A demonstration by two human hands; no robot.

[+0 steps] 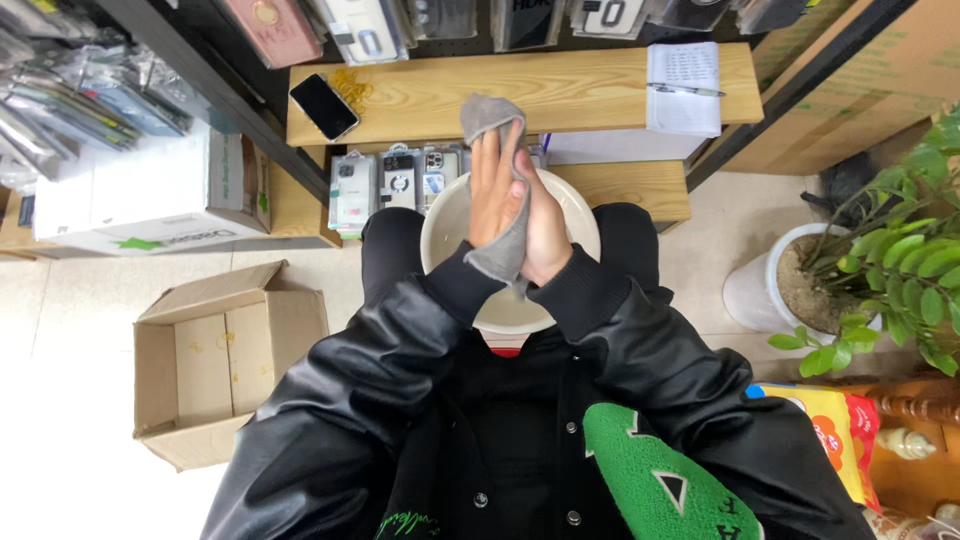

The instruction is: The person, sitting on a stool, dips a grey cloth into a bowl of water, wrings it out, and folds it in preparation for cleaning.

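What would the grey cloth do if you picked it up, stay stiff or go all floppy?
Probably floppy: the grey cloth bends and droops around the hands, left hand and right hand. It looks light and soft, unlikely to break.

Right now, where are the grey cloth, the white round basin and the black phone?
grey cloth [487, 113]: head view, its upper end.
white round basin [440, 222]: head view, left rim.
black phone [323, 106]: head view, screen middle.

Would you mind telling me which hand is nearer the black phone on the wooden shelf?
Left. The left hand is closer to the black phone; the right hand lies behind it, farther right.
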